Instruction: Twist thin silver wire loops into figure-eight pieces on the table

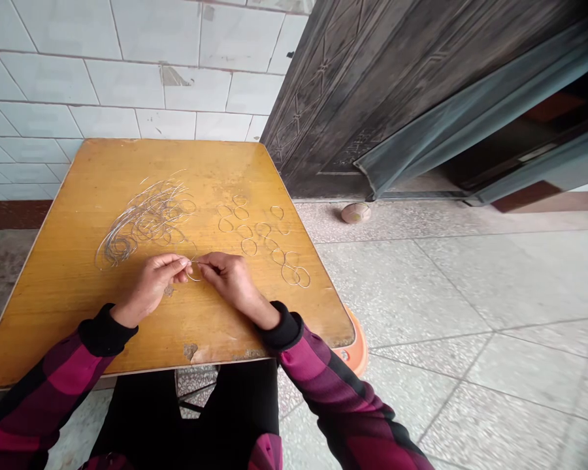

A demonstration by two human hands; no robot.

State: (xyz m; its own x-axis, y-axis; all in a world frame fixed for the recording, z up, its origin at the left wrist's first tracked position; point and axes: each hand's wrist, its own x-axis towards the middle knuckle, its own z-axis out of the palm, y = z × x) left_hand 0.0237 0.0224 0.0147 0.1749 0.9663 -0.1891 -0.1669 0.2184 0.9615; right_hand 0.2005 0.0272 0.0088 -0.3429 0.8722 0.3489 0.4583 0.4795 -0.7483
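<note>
My left hand (151, 284) and my right hand (230, 277) meet near the middle of a worn wooden table (68, 307). Both pinch the ends of one thin wire loop (195, 273) that hangs between their fingertips just above the tabletop. A tangled heap of loose silver wire (144, 219) lies just beyond my left hand. Several finished small wire rings (262, 241) are spread on the table beyond and to the right of my right hand.
A white tiled wall (127, 72) stands behind the table, and a dark carved door (372, 98) to the right. An orange basin (355, 352) peeks out under the table's right corner. A small round object (355, 213) lies on the stone floor by the door.
</note>
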